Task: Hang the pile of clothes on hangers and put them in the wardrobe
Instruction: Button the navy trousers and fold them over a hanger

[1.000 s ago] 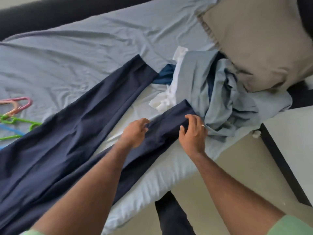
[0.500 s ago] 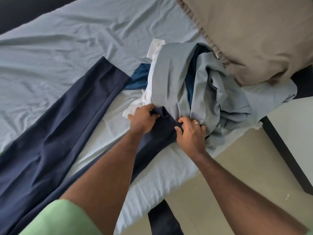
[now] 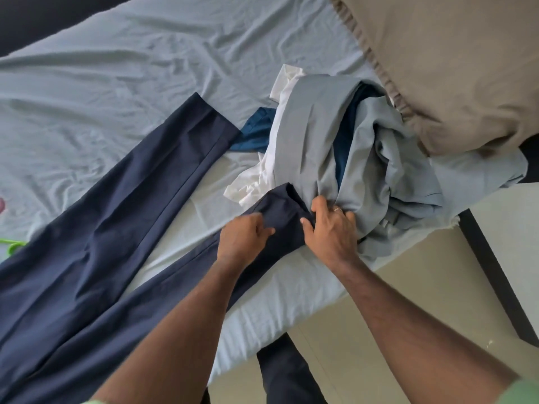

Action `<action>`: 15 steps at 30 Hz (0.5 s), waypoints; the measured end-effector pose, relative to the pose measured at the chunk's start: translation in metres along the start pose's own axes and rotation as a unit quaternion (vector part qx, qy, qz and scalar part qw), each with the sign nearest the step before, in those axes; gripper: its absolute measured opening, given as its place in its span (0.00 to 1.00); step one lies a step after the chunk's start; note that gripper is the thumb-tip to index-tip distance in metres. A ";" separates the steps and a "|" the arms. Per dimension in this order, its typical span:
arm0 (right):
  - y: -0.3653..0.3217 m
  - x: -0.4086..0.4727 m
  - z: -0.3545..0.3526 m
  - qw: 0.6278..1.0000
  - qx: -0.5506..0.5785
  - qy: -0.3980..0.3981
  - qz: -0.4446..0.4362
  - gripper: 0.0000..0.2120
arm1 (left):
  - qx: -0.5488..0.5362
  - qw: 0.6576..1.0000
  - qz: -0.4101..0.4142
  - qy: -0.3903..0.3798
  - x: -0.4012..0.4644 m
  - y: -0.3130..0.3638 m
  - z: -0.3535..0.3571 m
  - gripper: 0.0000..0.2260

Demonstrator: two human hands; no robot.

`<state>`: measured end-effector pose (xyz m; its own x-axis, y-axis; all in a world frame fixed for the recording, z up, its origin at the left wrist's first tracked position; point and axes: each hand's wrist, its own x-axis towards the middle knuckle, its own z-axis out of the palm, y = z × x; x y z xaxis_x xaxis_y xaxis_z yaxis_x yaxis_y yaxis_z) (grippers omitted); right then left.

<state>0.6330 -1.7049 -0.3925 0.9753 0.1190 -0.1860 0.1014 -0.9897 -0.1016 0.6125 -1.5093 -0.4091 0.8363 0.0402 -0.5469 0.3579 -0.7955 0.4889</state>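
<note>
Navy blue trousers [image 3: 122, 205] lie spread on the bed, legs apart, cuffs pointing up and right. The near leg's cuff [image 3: 284, 199] is bunched against a pile of clothes [image 3: 344, 158] made of grey, white and teal garments. My left hand [image 3: 243, 239] pinches the near leg's fabric just below the cuff. My right hand [image 3: 332, 228], with a ring, grips the cuff's right edge where it meets the grey garment. A green hanger [image 3: 13, 244] peeks in at the left edge.
A light blue sheet [image 3: 131, 62] covers the bed. A large beige pillow [image 3: 455, 62] lies at the top right, against the pile. The bed's edge runs diagonally below my arms, with beige floor [image 3: 393, 330] beyond and a dark bed frame [image 3: 495, 275] at right.
Both hands have drawn back a little from the pile with the near leg's cuff, which now shows more. The view has shifted so the green hanger is back at the left edge.
</note>
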 end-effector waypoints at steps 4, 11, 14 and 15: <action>0.005 0.005 -0.002 0.994 0.083 -0.007 -0.069 0.16 | 0.091 0.993 0.012 -0.076 -0.039 -0.028 0.019 0.17; 0.028 -0.002 -0.002 0.979 0.018 -0.061 -0.196 0.26 | 0.223 0.964 0.030 -0.139 -0.079 -0.064 0.037 0.13; 0.034 -0.014 -0.001 0.979 0.022 -0.068 -0.193 0.35 | 0.265 0.949 0.042 -0.167 -0.098 -0.072 0.045 0.15; 0.034 -0.018 0.000 0.978 0.018 -0.074 -0.193 0.37 | 0.264 0.950 0.032 -0.165 -0.104 -0.076 0.048 0.15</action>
<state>0.6191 -1.7406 -0.3928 0.8261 0.4964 -0.2665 0.4472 -0.8655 -0.2258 0.4782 -1.4825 -0.4220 0.6424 -0.1404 -0.7534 -0.0205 -0.9859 0.1663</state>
